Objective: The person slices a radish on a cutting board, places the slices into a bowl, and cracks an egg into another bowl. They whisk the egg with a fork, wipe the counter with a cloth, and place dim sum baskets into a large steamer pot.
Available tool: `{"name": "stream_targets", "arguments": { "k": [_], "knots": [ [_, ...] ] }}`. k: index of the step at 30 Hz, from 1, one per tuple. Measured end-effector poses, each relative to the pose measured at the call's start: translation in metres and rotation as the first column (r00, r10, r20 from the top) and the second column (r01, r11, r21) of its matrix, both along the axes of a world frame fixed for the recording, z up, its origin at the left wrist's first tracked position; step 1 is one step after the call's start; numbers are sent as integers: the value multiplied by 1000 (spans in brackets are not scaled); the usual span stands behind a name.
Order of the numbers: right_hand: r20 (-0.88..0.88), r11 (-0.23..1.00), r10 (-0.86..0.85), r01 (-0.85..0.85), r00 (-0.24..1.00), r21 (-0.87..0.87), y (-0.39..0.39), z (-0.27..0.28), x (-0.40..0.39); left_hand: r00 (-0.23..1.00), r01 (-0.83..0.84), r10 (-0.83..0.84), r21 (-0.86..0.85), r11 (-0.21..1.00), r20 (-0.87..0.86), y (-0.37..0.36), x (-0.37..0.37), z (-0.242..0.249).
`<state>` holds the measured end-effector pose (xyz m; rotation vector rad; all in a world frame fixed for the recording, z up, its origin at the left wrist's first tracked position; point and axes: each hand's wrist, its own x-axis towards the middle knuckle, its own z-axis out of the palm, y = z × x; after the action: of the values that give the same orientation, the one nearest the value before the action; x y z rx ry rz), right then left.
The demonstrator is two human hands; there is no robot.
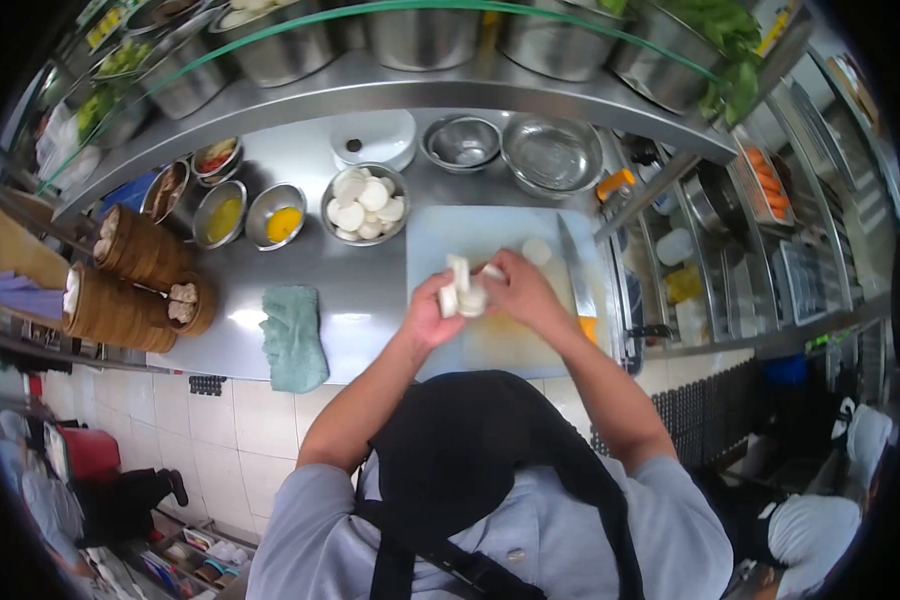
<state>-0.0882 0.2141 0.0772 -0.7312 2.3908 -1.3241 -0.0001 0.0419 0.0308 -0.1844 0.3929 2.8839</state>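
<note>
Above the pale cutting board [440, 240], my left hand [433, 312] is closed around several white round slices [462, 290]. My right hand [522, 288] touches the same group from the other side, its fingers bent together at the slices. One more white slice [537, 251] lies on the board beyond my right hand. A knife [576, 265] with an orange handle rests along the board's right side. Left of the board stands a metal bowl [380, 170] full of similar white rounds.
Small bowls with yellow contents [284, 225], a green cloth [293, 340] and bamboo steamers [120, 310] are at the left. Empty metal bowls [552, 152] stand under the overhead shelf [390, 98]. Other people [815, 530] are at both lower sides.
</note>
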Motion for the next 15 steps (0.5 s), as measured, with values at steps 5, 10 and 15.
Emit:
{"name": "stream_targets", "arguments": {
  "k": [5,10,15],
  "knots": [
    [87,996,59,-64,994,55,0,30,-10,995,51,-48,32,998,-86,-12,7,-12],
    [-550,843,163,174,819,509,36,-14,-57,999,-30,27,-69,997,-36,-33,24,-11],
    [-450,832,191,100,872,546,34,-29,-71,988,-156,148,-211,965,-51,-75,47,5]
  ]
}}
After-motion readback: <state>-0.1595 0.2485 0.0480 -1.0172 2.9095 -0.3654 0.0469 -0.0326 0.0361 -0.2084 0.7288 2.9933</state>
